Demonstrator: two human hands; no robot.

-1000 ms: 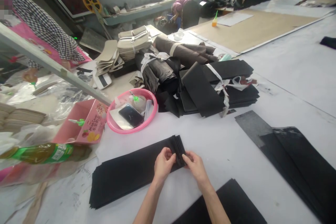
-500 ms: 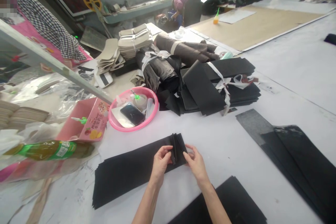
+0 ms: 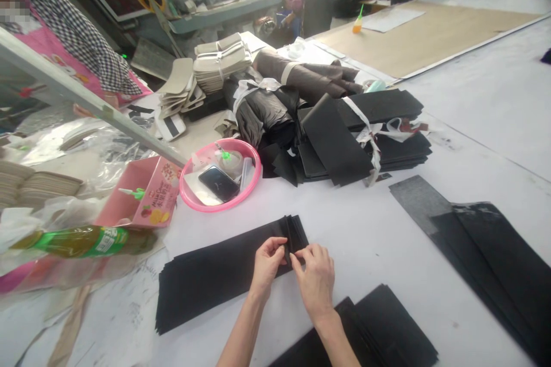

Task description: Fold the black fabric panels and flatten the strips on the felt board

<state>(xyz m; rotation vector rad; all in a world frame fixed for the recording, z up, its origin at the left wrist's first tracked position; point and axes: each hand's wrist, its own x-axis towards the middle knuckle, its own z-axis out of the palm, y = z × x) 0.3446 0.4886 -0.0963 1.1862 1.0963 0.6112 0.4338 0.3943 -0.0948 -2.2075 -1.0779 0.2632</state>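
A stack of black sheet pieces lies slantwise on the white table, its right end slightly fanned. Over that end, my left hand is closed, thumb and fingers pinching a narrow folded edge of the top black piece. My right hand is closed too, its thumb and forefinger pinched at the same folded edge close to the left fingertips. Both hands touch the stack's right end. A second pile of black pieces sits nearer to me, partly behind my right forearm.
Left of the stack are a pink basin with a phone, a pink box and a lying bottle. Tied black bundles lie beyond. More black sheets are at right. Two people work farther back.
My right hand has moved left from the stack's right edge to the folded edge, beside my left hand. My left hand keeps its pinch there. The view has shifted slightly.
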